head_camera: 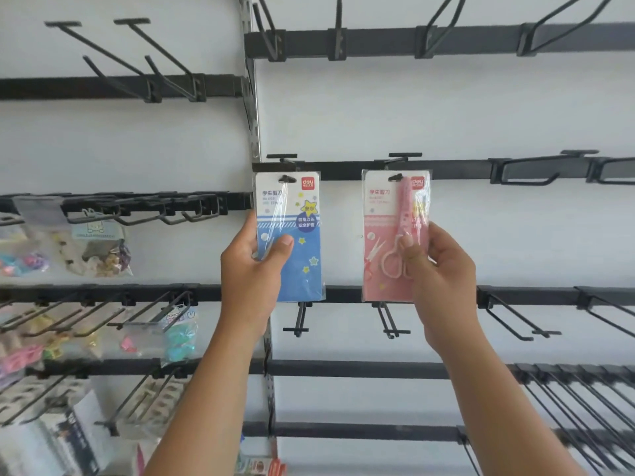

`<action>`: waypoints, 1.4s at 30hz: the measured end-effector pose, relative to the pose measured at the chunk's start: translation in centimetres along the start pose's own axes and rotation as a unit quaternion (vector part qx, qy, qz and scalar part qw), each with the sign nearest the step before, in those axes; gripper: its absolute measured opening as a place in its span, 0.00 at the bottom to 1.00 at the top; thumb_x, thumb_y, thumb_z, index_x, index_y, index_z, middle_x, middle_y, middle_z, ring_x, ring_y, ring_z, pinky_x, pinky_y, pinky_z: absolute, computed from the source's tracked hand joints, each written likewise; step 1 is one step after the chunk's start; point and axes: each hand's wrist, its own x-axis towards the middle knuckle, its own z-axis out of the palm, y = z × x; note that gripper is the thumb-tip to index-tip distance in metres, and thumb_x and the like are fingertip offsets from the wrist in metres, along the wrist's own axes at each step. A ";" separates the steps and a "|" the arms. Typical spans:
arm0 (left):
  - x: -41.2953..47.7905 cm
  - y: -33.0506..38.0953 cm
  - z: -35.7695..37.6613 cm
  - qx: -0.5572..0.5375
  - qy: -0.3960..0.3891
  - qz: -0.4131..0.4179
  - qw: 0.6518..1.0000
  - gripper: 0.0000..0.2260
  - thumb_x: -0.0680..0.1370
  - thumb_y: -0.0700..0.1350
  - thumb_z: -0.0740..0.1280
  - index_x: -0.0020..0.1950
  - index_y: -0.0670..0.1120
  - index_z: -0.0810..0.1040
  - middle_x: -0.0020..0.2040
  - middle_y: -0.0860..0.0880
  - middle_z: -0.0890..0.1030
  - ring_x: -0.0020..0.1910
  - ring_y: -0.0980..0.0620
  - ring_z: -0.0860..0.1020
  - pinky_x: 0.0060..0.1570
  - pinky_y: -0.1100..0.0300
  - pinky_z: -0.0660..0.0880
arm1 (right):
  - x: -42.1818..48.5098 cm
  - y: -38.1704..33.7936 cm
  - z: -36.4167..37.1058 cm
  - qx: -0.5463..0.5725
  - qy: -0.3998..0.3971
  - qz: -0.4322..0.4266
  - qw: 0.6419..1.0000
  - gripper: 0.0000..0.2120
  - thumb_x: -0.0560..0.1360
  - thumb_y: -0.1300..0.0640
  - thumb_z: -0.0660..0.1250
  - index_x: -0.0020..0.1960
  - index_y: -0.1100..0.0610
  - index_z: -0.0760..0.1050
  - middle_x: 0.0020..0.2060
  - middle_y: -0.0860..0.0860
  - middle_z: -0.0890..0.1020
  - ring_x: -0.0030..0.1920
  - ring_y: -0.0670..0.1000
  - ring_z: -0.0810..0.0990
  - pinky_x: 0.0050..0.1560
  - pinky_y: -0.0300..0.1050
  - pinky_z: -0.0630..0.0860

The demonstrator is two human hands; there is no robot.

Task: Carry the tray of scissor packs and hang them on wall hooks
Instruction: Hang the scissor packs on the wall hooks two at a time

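Blue scissor pack [299, 249] is in the left hand [252, 269], thumb across the front, fingers wrapped round its left edge from behind – closed grip on the pack. Pack hangs upright w/ its top slot on a black wall hook [282, 159], right beside the metal upright [256, 97]. Clear wrap on the front is glary; no scissors can be made out inside it.

Pink scissor pack [385, 242] is in the right hand [443, 269], pinched at its right edge, thumb on the front over the pink scissors [400, 235], fingers behind. Its slot sits on the next hook [404, 159] along the same dark rail [457, 168]. Both packs at approx the same height, apart from each other, white wall [446, 108] between and behind them.

More rails above and below carry bare black hooks; two short ones [299, 321] poke out just under the packs. Lower right, a dense row of long bare hooks [577, 407].

Left of the upright, a separate section: bags of small colourful bits [99, 249] hang from hooks, plus a bag w/ teal pieces [178, 338] lower down, and pink items at the far left edge, blurred. Bottom left is too blurred to tell what's there. No tray seen in head view.
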 end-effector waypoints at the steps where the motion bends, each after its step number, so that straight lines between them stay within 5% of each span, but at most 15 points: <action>1: 0.1 0.0 0.0 0.002 0.002 -0.001 1.000 0.17 0.79 0.37 0.66 0.63 0.53 0.80 0.51 0.54 0.87 0.49 0.52 0.84 0.53 0.50 0.80 | 0.0 0.2 -0.1 -0.007 -0.002 0.001 1.000 0.06 0.81 0.55 0.67 0.50 0.52 0.82 0.44 0.54 0.86 0.48 0.61 0.86 0.49 0.62 0.84; 7: 0.4 -1.1 0.3 0.020 0.001 -0.040 0.999 0.14 0.79 0.38 0.66 0.60 0.54 0.81 0.48 0.56 0.87 0.45 0.56 0.84 0.44 0.59 0.77 | 0.2 1.4 0.1 -0.028 -0.004 0.039 0.999 0.06 0.82 0.53 0.66 0.53 0.52 0.81 0.44 0.48 0.86 0.41 0.45 0.85 0.34 0.36 0.76; 14: 0.4 -2.4 0.5 0.020 -0.020 -0.069 0.997 0.11 0.82 0.43 0.66 0.63 0.51 0.80 0.53 0.55 0.87 0.50 0.56 0.85 0.48 0.61 0.79 | 0.5 1.7 0.0 -0.073 -0.011 0.060 0.995 0.09 0.81 0.51 0.66 0.59 0.51 0.80 0.49 0.53 0.86 0.46 0.53 0.88 0.47 0.52 0.85; 18: -0.1 -3.1 0.2 0.083 -0.011 -0.063 0.995 0.11 0.81 0.46 0.66 0.62 0.55 0.79 0.51 0.60 0.86 0.52 0.55 0.85 0.53 0.56 0.80 | -0.2 1.7 -0.5 -0.122 -0.015 0.059 0.991 0.18 0.80 0.47 0.65 0.69 0.48 0.74 0.58 0.47 0.84 0.51 0.49 0.86 0.52 0.52 0.83; 22: -1.9 -3.4 -0.1 0.191 0.024 -0.021 0.981 0.14 0.81 0.48 0.65 0.66 0.54 0.74 0.54 0.59 0.81 0.55 0.51 0.81 0.53 0.58 0.77 | -1.8 1.2 -1.2 -0.205 0.012 0.055 0.977 0.29 0.80 0.45 0.65 0.78 0.47 0.61 0.70 0.42 0.72 0.65 0.46 0.74 0.57 0.43 0.71; 26: -5.0 -3.7 -0.6 0.305 0.058 0.056 0.949 0.19 0.80 0.47 0.65 0.71 0.48 0.69 0.61 0.58 0.70 0.58 0.57 0.71 0.56 0.62 0.67 | -4.5 0.9 -1.5 -0.296 -0.009 0.004 0.955 0.25 0.82 0.46 0.63 0.77 0.45 0.62 0.74 0.42 0.69 0.71 0.43 0.68 0.59 0.40 0.66; 29: -7.3 -4.5 -1.1 0.371 0.034 0.079 0.925 0.19 0.81 0.49 0.64 0.71 0.46 0.70 0.68 0.51 0.73 0.65 0.48 0.72 0.63 0.51 0.71 | -7.1 1.6 -1.2 -0.380 -0.042 -0.035 0.923 0.26 0.81 0.49 0.64 0.78 0.46 0.64 0.78 0.44 0.65 0.76 0.47 0.64 0.64 0.40 0.64; 35: -13.0 -6.7 -1.2 0.463 0.000 0.113 0.879 0.18 0.80 0.49 0.66 0.68 0.43 0.75 0.69 0.42 0.75 0.64 0.39 0.73 0.61 0.44 0.73 | -12.8 4.5 -0.8 -0.499 -0.058 -0.116 0.857 0.24 0.77 0.55 0.68 0.72 0.56 0.72 0.76 0.57 0.70 0.74 0.61 0.69 0.67 0.58 0.70; 42: -21.1 -12.5 -2.0 0.501 -0.092 0.077 0.857 0.15 0.79 0.47 0.68 0.63 0.42 0.80 0.66 0.41 0.78 0.61 0.35 0.77 0.55 0.41 0.75 | -19.8 10.4 -2.6 -0.542 -0.159 -0.025 0.825 0.22 0.77 0.55 0.67 0.71 0.57 0.73 0.75 0.56 0.72 0.73 0.61 0.70 0.67 0.59 0.70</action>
